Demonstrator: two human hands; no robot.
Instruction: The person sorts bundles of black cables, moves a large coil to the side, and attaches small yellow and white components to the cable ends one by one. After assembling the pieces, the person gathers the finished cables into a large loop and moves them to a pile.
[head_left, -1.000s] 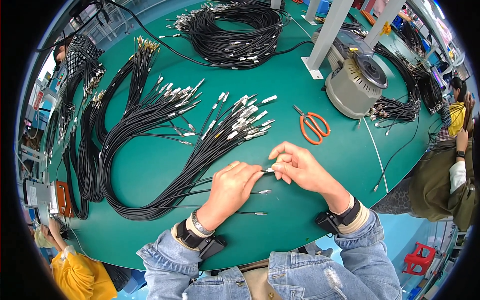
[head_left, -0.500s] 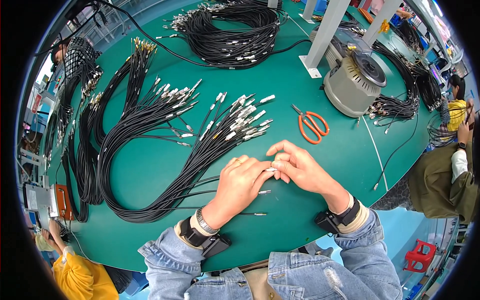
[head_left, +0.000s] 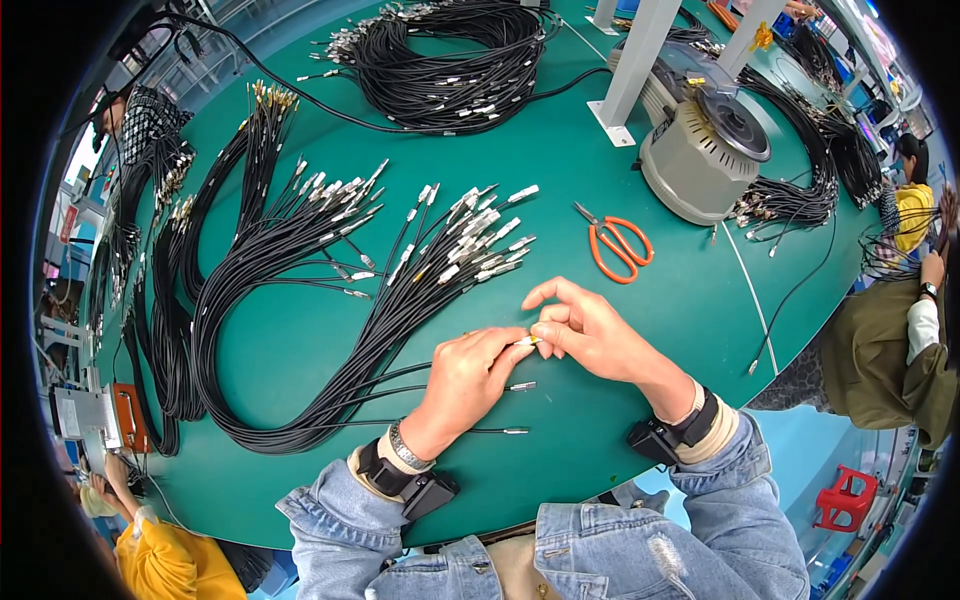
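Note:
Between my two hands is the end of a black cable with a small white and yellow label (head_left: pixel 531 341). My left hand (head_left: pixel 466 374) is closed on that cable end, thumb and forefinger pinching it. My right hand (head_left: pixel 590 332) touches the label's other side with thumb and fingertip, its forefinger raised and curved. Two loose cable ends with metal connectors (head_left: pixel 521 386) stick out beneath my left hand. Left of my hands lies a bent bundle of black cables (head_left: pixel 290 412), many tips wrapped in white labels (head_left: pixel 480 235). Orange-handled scissors (head_left: pixel 620 250) lie beyond my right hand.
A grey round-topped machine (head_left: pixel 697 165) stands at the right beside a metal post (head_left: pixel 630 90). Coiled black cables (head_left: pixel 450 75) lie at the far side, with more bundles at the left. A person in yellow (head_left: pixel 175 565) sits lower left, others at the right. A red stool (head_left: pixel 846 497) stands below.
The view has shifted slightly. Both hands stay together at the cable end, and a yellow part of the label now shows between the fingertips.

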